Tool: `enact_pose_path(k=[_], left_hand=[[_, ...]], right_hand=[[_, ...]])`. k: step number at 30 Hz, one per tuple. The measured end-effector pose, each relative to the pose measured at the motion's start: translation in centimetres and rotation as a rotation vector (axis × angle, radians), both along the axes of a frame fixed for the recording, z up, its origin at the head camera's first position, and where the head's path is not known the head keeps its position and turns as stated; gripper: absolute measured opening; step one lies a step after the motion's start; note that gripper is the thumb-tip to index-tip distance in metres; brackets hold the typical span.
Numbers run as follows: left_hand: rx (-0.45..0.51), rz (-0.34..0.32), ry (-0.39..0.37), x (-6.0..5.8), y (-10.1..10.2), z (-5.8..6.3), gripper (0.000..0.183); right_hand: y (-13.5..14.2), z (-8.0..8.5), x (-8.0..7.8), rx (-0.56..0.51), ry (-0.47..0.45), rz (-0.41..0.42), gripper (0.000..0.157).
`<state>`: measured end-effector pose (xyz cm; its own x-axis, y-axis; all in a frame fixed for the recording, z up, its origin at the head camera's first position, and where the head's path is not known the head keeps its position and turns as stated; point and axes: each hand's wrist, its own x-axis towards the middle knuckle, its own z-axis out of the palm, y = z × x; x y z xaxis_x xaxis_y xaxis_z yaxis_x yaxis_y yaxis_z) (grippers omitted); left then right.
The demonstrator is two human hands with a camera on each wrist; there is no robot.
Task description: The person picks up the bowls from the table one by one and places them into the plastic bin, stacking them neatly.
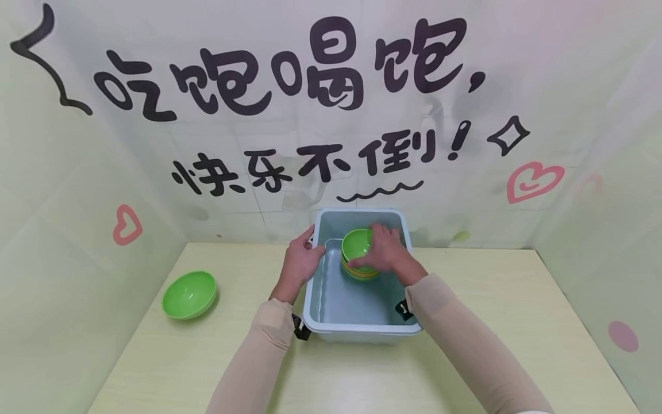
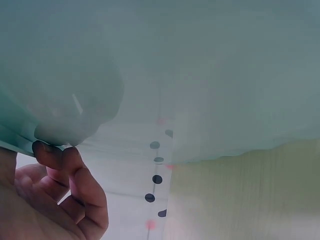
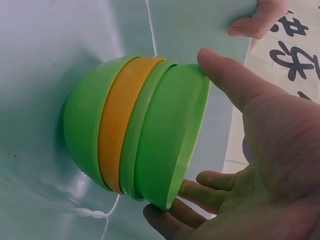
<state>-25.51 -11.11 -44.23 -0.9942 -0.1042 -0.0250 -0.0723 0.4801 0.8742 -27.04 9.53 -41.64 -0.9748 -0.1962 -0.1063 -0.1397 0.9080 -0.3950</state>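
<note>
A pale blue-grey plastic storage box (image 1: 362, 329) stands against the back wall. My left hand (image 1: 302, 260) grips its left rim, thumb inside and fingers outside. Inside, toward the back, sits a nested stack of bowls, with an orange bowl (image 3: 120, 125) between green ones. My right hand (image 1: 385, 250) reaches into the box and holds the top green bowl (image 3: 167, 125) across its rim. The right wrist view shows the thumb on one edge and the fingers round the opposite edge. In the left wrist view the box wall (image 2: 210, 75) fills the upper part, above the curled fingers.
A wider green bowl (image 1: 189, 295) rests on the left side of the pale wooden table (image 1: 217, 368). Black latches (image 1: 301, 328) stick out at the box's sides. Printed cloth walls (image 1: 584, 259) enclose the table at the back and both sides.
</note>
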Motion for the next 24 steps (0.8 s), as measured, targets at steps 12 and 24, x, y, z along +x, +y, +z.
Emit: enact_pose_path(k=[12,24], left_hand=[[-0.013,0.002,-0.006,0.00,-0.06,-0.05,0.069],[-0.007,-0.014,-0.019,-0.11,-0.22,-0.03,0.070]], right_hand=[[0.19,-0.06,0.07,-0.153,-0.079,0.000,0.103],[0.32,0.01,0.01,-0.151,-0.075,-0.023,0.098]])
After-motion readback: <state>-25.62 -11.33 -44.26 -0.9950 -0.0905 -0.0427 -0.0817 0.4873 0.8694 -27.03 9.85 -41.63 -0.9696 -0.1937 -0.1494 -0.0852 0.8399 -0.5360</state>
